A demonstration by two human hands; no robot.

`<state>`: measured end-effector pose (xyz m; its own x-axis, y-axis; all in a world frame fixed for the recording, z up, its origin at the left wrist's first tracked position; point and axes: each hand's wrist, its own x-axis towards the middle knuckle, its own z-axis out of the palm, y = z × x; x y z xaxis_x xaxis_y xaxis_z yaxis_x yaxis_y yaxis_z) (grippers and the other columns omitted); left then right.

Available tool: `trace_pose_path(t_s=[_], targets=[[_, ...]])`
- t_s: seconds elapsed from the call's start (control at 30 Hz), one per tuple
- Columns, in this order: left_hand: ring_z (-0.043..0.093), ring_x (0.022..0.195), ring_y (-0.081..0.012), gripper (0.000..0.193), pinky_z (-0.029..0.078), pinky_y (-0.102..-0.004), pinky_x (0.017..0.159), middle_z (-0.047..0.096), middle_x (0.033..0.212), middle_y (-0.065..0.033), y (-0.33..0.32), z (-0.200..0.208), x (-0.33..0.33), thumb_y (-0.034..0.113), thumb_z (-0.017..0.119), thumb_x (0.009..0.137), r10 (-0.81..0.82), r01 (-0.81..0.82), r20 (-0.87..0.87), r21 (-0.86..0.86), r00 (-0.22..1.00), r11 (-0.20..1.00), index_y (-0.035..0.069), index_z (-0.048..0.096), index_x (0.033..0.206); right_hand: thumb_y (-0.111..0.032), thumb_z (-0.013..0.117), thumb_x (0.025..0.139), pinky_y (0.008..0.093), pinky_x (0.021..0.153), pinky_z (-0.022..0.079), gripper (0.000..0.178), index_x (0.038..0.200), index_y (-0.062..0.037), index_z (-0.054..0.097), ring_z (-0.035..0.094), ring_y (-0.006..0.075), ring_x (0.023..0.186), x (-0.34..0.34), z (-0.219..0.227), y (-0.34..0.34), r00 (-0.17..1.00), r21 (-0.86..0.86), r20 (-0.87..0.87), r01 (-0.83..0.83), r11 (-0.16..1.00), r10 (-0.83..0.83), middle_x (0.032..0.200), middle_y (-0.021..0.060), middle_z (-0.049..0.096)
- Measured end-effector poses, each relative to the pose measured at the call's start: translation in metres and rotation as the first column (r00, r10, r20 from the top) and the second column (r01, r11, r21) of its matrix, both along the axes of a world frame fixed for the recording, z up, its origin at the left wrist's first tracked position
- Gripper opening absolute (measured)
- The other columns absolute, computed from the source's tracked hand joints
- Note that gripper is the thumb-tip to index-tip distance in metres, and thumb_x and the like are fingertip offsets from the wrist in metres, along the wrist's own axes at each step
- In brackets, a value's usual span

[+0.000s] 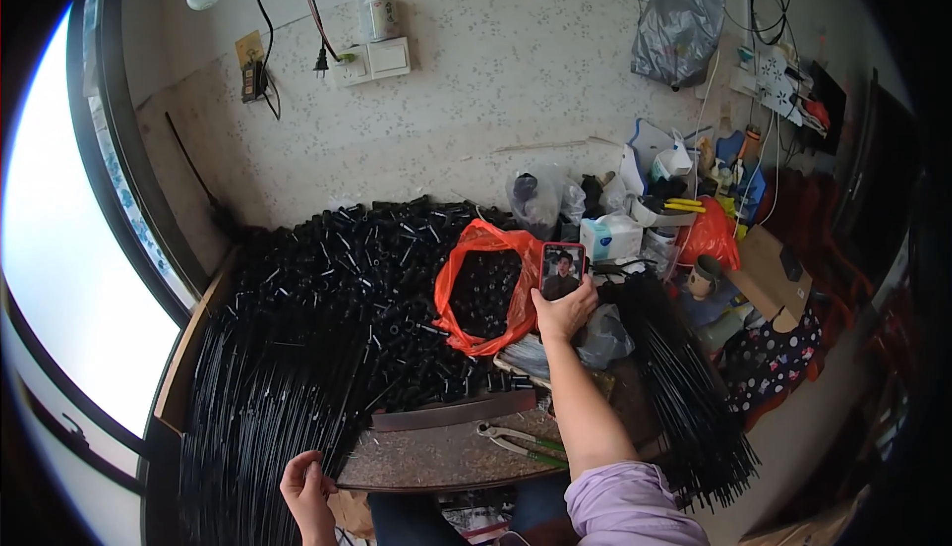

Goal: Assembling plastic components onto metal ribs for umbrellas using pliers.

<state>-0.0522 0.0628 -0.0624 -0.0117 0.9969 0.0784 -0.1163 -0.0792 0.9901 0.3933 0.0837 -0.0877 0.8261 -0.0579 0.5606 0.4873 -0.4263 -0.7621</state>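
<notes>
My right hand [567, 313] grips the lower end of a smartphone [562, 266] in a red case, its lit screen showing a person. Just left of it stands a red plastic bag [448, 286], its mouth spread wide around many small black parts [484, 293]. Low in the picture, my left hand [306, 491] hovers near the table's front edge beside long black rods [263, 397]. Its fingers are curled with thumb and forefinger together; anything between them is hidden. Pincers with green handles [521, 444] lie on the worn work table [426, 457].
A heap of black tubular pieces [337, 258] covers the table's back left. Another bundle of black rods [684, 397] overhangs at right. A tissue pack [610, 237], a brown mug [702, 276] and a cardboard box [772, 278] crowd the right side. A window [89, 229] is at left.
</notes>
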Motion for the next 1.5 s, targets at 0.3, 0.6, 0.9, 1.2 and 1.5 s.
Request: trace_pose_path(t_s=[0.3, 0.6, 0.9, 1.2, 1.5], targets=[[0.061, 0.084, -0.0185, 0.019, 0.047, -0.0277, 0.076, 0.063, 0.091, -0.0098, -0.019, -0.012, 0.027, 0.009, 0.061, 0.08, -0.391, 0.503, -0.453, 0.156, 0.801, 0.85, -0.001, 0.062, 0.095, -0.038, 0.081, 0.052, 0.0486, 0.093, 0.031, 0.095, 0.124, -0.0016, 0.033, 0.037, 0.0384, 0.112, -0.014, 0.01, -0.022, 0.995, 0.089, 0.097, 0.032, 0.996, -0.04, 0.12, 0.0207, 0.039], [0.038, 0.122, -0.0295, 0.038, 0.011, -0.0704, 0.095, 0.056, 0.113, -0.0023, -0.063, -0.04, 0.076, 0.035, 0.058, 0.074, 0.143, 0.9, -0.974, 0.22, 0.178, 0.377, 0.018, 0.059, 0.107, -0.014, 0.063, 0.077, 0.0352, 0.072, 0.045, 0.013, 0.083, -0.0025, 0.059, 0.056, 0.028, 0.081, -0.241, 0.012, -0.133, -0.011, -0.107, -0.036, -0.994, -0.014, 0.999, 0.084, 0.0105, 0.058], [0.057, 0.09, -0.027, 0.026, 0.033, -0.0469, 0.097, 0.061, 0.083, -0.0103, -0.071, -0.023, 0.053, 0.027, 0.06, 0.077, -0.392, 0.97, -0.887, 0.215, 0.242, 0.114, 0.005, 0.059, 0.091, -0.02, 0.06, 0.086, 0.0222, 0.064, 0.043, 0.02, 0.088, -0.0004, 0.061, 0.051, 0.0056, 0.071, -0.234, -0.014, -0.154, -0.412, 0.462, -0.563, -0.876, -0.141, 0.716, 0.075, 0.0004, 0.059], [0.063, 0.08, -0.0216, 0.021, 0.049, -0.0332, 0.077, 0.063, 0.085, -0.0101, 0.005, 0.049, -0.02, 0.012, 0.061, 0.081, -0.253, 0.416, -0.464, 0.29, 0.849, 0.862, 0.003, 0.06, 0.1, -0.014, 0.065, 0.071, 0.0446, 0.099, 0.028, 0.037, 0.105, -0.0004, 0.056, 0.034, 0.0382, 0.119, -0.193, -0.025, -0.149, 0.485, -0.674, -0.201, -0.699, 0.239, 0.851, 0.125, 0.0179, 0.043], [0.055, 0.076, -0.0198, 0.012, 0.045, -0.0315, 0.061, 0.057, 0.078, -0.0063, 0.18, -0.071, -0.142, 0.014, 0.05, 0.077, 0.519, -0.174, -0.798, 0.583, -0.307, 0.794, 0.008, 0.06, 0.075, -0.021, 0.055, 0.085, 0.042, 0.093, 0.037, 0.029, 0.105, -0.0013, 0.059, 0.046, 0.0337, 0.111, -0.14, -0.053, -0.176, 0.425, -0.647, -0.163, -0.727, 0.229, 0.89, 0.116, 0.0167, 0.053]])
